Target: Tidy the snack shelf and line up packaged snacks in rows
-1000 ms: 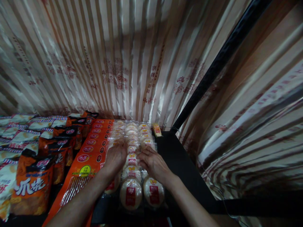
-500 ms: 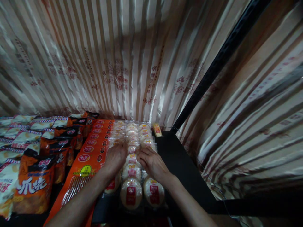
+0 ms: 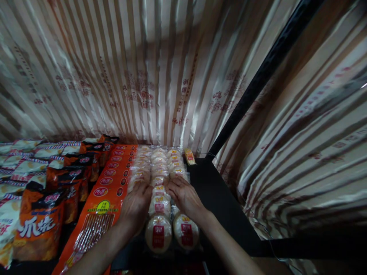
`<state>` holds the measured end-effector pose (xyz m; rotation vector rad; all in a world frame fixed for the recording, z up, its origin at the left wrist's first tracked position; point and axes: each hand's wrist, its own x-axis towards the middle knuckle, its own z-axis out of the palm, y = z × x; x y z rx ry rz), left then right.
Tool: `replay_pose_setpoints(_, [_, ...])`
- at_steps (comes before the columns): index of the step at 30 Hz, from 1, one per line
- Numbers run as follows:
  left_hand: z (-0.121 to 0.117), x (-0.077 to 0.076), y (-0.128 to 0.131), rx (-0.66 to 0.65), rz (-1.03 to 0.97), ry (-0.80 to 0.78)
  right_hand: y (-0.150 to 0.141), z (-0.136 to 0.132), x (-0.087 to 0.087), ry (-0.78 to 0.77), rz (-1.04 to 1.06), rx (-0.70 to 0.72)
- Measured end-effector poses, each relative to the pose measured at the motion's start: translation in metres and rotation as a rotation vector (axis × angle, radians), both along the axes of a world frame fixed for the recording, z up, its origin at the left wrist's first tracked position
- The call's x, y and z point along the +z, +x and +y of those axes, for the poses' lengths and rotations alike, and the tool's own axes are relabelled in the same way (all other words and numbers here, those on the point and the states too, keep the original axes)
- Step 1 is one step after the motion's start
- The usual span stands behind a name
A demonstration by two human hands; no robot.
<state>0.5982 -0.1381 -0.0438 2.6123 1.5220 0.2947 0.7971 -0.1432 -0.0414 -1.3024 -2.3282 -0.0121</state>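
Clear-wrapped round pastries (image 3: 158, 233) with red labels stand in three columns on the black shelf. My left hand (image 3: 136, 204) lies over the left column, its fingers stretched forward and slightly blurred, covering the near packs there. My right hand (image 3: 183, 194) rests on the right column, and its fingertips reach the edge of the middle column. Its fingers are extended and lie on the wrappers; I see no pack lifted. Left of the pastries lies an orange row of snack packs (image 3: 99, 193), and my left forearm passes over its near end.
Orange-and-black snack bags (image 3: 40, 229) and white chip bags (image 3: 21, 168) fill the left side. One small yellow pack (image 3: 189, 156) is at the back right of the black shelf (image 3: 219, 206). A slanted black post (image 3: 252, 91) stands before the striped curtain (image 3: 155, 76).
My left hand has moved back toward me and flattened, its fingers stretching out over the left column. My right hand stays in nearly the same place. The view has shifted very slightly.
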Motion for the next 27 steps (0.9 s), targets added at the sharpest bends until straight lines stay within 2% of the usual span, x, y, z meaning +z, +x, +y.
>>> replay_pose_setpoints(8, [0.006, -0.005, -0.004, -0.037, -0.059, 0.007, -0.002, 0.000, 0.001, -0.001, -0.009, -0.025])
replay_pose_setpoints(16, [0.016, -0.023, -0.006, -0.082, -0.182, 0.193, -0.003, 0.000, 0.000, 0.007, -0.011, -0.050])
replay_pose_setpoints(27, [0.017, -0.018, -0.003, -0.073, -0.213, 0.170, -0.005, 0.000, 0.002, -0.006, -0.037, -0.105])
